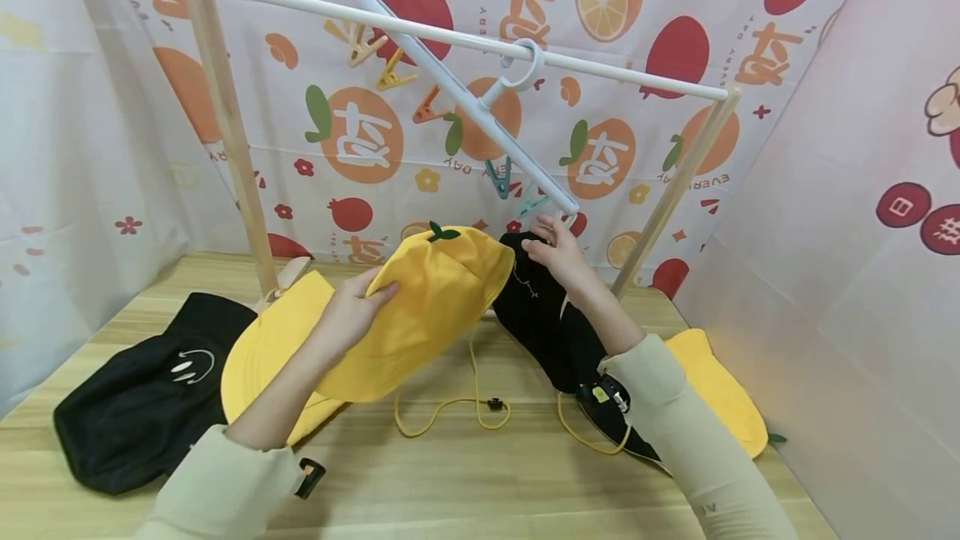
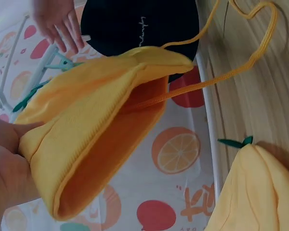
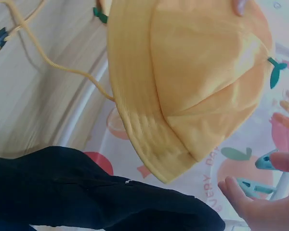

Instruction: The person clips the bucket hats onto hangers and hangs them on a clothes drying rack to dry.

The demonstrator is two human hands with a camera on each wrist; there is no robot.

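My left hand (image 1: 352, 311) grips a yellow bucket hat (image 1: 431, 298) by its edge, fingers below and thumb on the cloth. The hat has a green leaf sprout (image 1: 442, 232) on top and a yellow cord. In the left wrist view its opening shows. My right hand (image 1: 558, 257), fingers loosely bent and apart, is raised beside the low end of a tilted pale blue clip hanger (image 1: 480, 111). Near its fingertips is a teal clip (image 3: 254, 186). A black cap (image 1: 528, 307) with white script is below that hand; how it is held up cannot be told.
The hanger hooks over the white bar (image 1: 300, 0) of a wooden-legged rack (image 1: 228, 127). A black smiley cap (image 1: 150, 398) and another yellow hat (image 1: 277, 340) lie at left. A further yellow hat (image 1: 716, 390) lies at right. Yellow cord (image 1: 442, 411) trails over the table (image 1: 420, 490).
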